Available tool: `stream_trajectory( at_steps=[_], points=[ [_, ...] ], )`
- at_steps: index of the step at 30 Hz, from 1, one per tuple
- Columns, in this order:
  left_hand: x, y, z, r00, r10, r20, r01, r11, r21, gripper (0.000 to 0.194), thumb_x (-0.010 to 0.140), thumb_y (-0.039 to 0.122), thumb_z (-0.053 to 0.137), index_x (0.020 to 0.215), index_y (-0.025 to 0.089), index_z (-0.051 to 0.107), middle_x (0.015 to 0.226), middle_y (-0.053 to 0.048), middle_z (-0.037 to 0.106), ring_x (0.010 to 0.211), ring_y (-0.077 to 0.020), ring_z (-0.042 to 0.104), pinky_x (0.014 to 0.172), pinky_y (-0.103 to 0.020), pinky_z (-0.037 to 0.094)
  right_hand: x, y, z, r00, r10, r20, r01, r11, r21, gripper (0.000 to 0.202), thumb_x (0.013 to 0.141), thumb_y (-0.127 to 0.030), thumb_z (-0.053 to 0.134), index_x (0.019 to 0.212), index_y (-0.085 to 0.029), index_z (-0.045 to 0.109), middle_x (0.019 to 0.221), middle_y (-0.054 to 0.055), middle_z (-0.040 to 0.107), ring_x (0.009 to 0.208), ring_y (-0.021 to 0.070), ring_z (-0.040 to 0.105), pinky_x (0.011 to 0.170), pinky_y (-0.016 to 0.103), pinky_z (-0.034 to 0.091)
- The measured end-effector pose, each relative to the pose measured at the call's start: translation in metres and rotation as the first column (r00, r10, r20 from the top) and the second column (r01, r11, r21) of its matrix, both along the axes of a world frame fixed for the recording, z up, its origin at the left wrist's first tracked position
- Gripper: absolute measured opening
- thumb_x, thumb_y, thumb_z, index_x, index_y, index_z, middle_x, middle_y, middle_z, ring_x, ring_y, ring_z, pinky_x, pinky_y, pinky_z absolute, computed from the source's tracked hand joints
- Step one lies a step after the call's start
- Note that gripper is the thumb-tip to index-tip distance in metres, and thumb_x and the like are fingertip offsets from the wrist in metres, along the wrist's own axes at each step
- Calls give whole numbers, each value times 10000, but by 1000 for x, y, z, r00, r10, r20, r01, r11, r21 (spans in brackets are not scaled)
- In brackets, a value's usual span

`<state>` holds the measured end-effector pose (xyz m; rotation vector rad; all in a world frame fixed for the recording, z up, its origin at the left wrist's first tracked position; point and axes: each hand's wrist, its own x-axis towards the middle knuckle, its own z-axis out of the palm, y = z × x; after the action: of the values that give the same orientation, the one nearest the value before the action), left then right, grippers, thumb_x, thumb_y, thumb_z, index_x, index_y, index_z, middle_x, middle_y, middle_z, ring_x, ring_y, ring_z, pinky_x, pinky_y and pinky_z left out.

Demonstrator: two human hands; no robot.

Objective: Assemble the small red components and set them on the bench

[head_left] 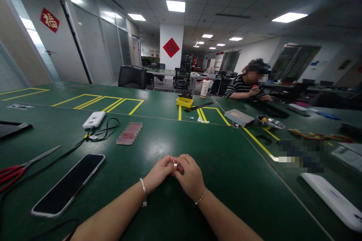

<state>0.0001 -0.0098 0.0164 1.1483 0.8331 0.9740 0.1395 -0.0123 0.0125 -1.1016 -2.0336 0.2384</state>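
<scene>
My left hand (pixel 159 172) and my right hand (pixel 192 176) meet over the green table (pixel 226 165), with fingertips bent towards each other and touching. Between them shows a small shiny silver ring (pixel 175 165), pinched by the closed fingers. My fingers partly cover it, and I cannot tell whether a fingertip is inside the band. A silver bracelet (pixel 144 192) circles my left wrist, and a thinner bracelet (pixel 201 198) is on the right one.
A phone (pixel 70 184), red-handled scissors (pixel 26 165), a white power bank (pixel 94 119) and a black cable (pixel 65 152) lie to the left. On the right are a metal bowl (pixel 273 123), a grey box (pixel 239 117) and a white device (pixel 332 197). A person (pixel 240 84) sits across.
</scene>
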Motion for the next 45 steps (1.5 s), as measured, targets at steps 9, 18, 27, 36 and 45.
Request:
stream_trajectory(
  at_steps=[9, 18, 27, 36, 45],
  points=[
    [0, 2, 2, 999, -27, -28, 25, 999, -47, 150, 701, 281, 574, 767, 150, 538, 758, -26, 630, 755, -148, 573, 696, -260, 404, 3, 4, -1, 1000, -11, 28, 12, 999, -34, 166, 714, -193, 546, 880, -200, 563, 837, 47, 557, 777, 176, 510, 695, 290, 419],
    [3, 0, 0, 998, 12, -66, -14, 1000, -27, 129, 660, 257, 590, 711, 159, 522, 705, -18, 638, 680, -136, 571, 657, -255, 397, 8, 4, -1, 983, -6, 182, -6, 998, 67, 97, 745, -278, 525, 763, -192, 567, 731, 41, 565, 726, 176, 504, 672, 283, 384],
    [3, 1, -11, 971, 64, -229, -41, 994, 100, 121, 710, 287, 526, 730, 169, 514, 646, -1, 603, 635, -144, 547, 625, -258, 388, 8, 4, -10, 979, -21, 202, 10, 998, 57, 125, 765, -286, 504, 790, -177, 561, 743, 38, 565, 701, 151, 523, 650, 248, 383],
    [2, 2, -8, 970, 41, -241, -18, 995, 98, 105, 694, 282, 524, 719, 181, 504, 597, 21, 571, 572, -132, 505, 565, -244, 357, 4, -1, -6, 935, -127, 331, 102, 990, 92, 124, 741, -275, 508, 830, -191, 531, 788, 25, 563, 737, 148, 514, 660, 232, 365],
    [2, 0, -13, 937, 51, -345, 16, 982, 188, 134, 691, 295, 518, 721, 165, 518, 596, 34, 537, 581, -119, 480, 580, -238, 355, 10, -6, -8, 910, -118, 398, 70, 989, 132, 108, 777, -285, 478, 734, -197, 524, 699, -4, 555, 660, 117, 501, 601, 218, 317]
  ],
)
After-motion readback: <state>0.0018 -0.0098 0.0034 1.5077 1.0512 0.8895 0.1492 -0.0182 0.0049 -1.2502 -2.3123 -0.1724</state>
